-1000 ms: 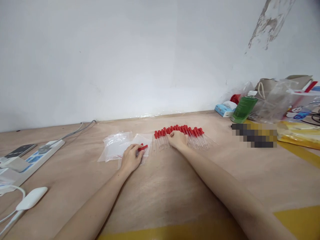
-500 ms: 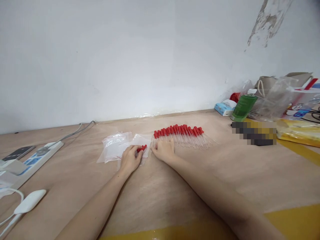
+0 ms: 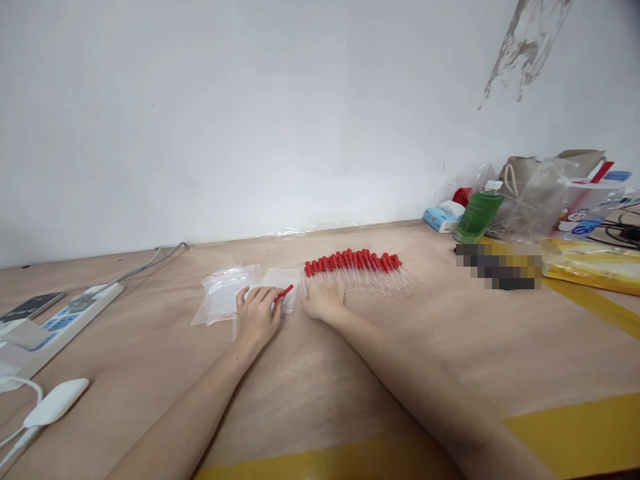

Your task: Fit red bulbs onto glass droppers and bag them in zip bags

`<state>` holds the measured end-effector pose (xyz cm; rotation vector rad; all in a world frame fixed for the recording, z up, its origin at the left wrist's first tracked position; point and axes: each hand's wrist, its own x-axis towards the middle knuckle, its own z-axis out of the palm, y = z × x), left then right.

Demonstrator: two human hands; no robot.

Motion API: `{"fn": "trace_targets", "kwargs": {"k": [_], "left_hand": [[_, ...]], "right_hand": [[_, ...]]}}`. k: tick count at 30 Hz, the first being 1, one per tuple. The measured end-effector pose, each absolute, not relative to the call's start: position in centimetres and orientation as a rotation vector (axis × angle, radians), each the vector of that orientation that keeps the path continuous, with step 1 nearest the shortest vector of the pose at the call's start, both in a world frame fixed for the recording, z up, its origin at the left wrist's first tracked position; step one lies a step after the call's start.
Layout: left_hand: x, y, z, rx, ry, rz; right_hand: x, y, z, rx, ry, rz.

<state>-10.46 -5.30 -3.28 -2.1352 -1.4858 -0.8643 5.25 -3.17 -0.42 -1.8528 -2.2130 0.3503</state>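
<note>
My left hand (image 3: 259,317) is over the white bags, its thumb and index finger pinched on a red-bulbed dropper (image 3: 285,292) whose red end sticks out to the right. Beneath it and to its left lie flat clear plastic bags (image 3: 220,293), overlapping, with white showing through. A long row of droppers (image 3: 367,261) with red bulbs and thin clear stems fans out on the table, bulbs toward the wall. My right hand (image 3: 324,300) rests at the left end of that row, over the stems. Its fingertips are mostly hidden behind the back of the hand.
A white power strip (image 3: 70,333) with plugs, a dark phone (image 3: 33,307) and a white cabled device (image 3: 57,402) are at left. At right stand a green bottle (image 3: 479,213), a blue tissue pack (image 3: 443,219), bags and a yellow packet (image 3: 590,263). A wall rises behind.
One red bulb now shows at my left fingertips, where more red was visible before. My left fingers have spread somewhat. My right hand stays by the row; the view has shifted slightly.
</note>
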Motion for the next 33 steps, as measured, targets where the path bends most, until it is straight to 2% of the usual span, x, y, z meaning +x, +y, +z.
{"fn": "trace_targets", "kwargs": {"k": [4,8,12,19,25,33], "left_hand": [[-9.8,-6.3,-2.7,-2.267,-1.463,-0.935],[-8.3,-7.8,-2.4,-2.626,-1.376,-0.94],[-6.6,-9.1,-2.4,-2.865,-1.362,-0.88],[-4.8,-9.3,-2.9,-2.892,-1.453,-0.999],[-5.0,-9.2,-3.3,-2.897,-1.548,-1.139],[-5.0,-9.3,-3.5,-2.918,-1.643,-1.285]], "right_hand": [[8.7,-4.5,0.4,-1.773,-2.314,0.357],[14.2,-5.9,1.2,-1.45,-2.697,0.196],[18.0,-6.3,0.9,-1.426,-2.828,0.14],[18.7,-6.8,-2.0,-1.334,-2.449,0.418],[17.7,-7.9,-3.6,-1.324,-2.312,0.351],[16.6,-8.8,-3.3,-1.24,-2.249,0.467]]}}
